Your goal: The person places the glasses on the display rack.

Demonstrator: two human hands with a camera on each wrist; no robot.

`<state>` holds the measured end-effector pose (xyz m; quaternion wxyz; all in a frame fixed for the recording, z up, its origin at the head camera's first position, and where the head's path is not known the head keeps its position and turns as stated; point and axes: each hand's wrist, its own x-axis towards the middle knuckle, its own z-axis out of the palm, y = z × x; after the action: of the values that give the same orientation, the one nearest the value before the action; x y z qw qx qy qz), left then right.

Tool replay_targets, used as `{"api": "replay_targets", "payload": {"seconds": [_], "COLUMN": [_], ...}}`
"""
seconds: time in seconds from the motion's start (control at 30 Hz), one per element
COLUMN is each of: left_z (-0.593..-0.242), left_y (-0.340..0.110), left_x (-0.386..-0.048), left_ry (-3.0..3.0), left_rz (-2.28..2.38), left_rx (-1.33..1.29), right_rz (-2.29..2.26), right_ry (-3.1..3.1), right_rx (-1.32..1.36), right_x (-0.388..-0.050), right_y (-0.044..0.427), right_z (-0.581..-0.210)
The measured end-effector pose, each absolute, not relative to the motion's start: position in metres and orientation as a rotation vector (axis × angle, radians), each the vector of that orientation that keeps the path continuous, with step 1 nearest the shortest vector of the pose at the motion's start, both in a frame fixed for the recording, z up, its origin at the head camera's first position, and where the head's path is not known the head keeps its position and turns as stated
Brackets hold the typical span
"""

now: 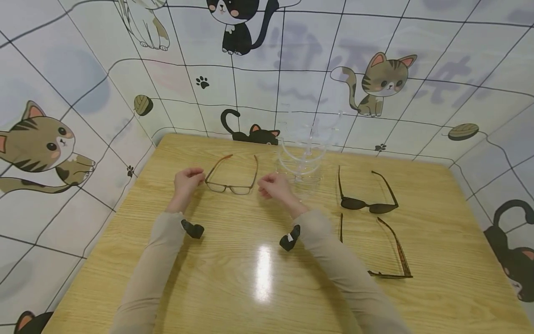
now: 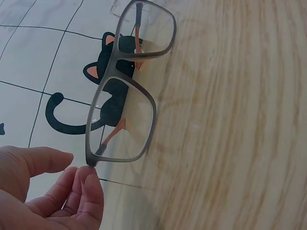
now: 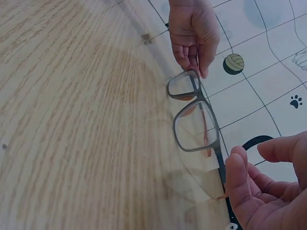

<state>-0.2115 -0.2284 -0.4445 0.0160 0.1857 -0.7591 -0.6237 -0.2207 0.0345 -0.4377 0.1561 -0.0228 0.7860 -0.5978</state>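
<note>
Eyeglasses with a thin grey frame and orange-brown temple tips [image 1: 227, 187] [image 2: 152, 108] [image 3: 218, 135] rest on the table, temples unfolded and pointing away from the person. At their left hinge is the left hand [image 1: 187, 182] [image 2: 57, 189] [image 3: 194, 36]; its fingertips are at the frame corner, thumb apart, and whether they touch is unclear. The right hand [image 1: 276, 188] [image 3: 268, 184] hovers beside the right hinge, fingers loosely bent, a gap between thumb and fingers, holding nothing.
Behind the right hand stands a clear display rack [image 1: 306, 160] with clear-looking glasses on it. To the right lie black sunglasses [image 1: 367, 205] and, nearer, brown-patterned glasses [image 1: 400, 253], partly hidden by the right sleeve. A cat-print backdrop [image 1: 258, 88] borders the wooden table [image 1: 225, 287].
</note>
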Motion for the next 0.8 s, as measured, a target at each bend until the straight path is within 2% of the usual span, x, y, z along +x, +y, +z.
{"api": "replay_targets", "payload": {"seconds": [0.8], "left_z": [-0.456], "left_y": [-0.233], "left_x": [-0.221], "left_ry": [-2.461], "left_rz": [-1.951], "left_rx": [0.624], "right_rz": [-1.763], "right_ry": [2.118], "right_rx": [0.073], "right_x": [-0.236], "right_y": [0.014], "right_z": [-0.460]}}
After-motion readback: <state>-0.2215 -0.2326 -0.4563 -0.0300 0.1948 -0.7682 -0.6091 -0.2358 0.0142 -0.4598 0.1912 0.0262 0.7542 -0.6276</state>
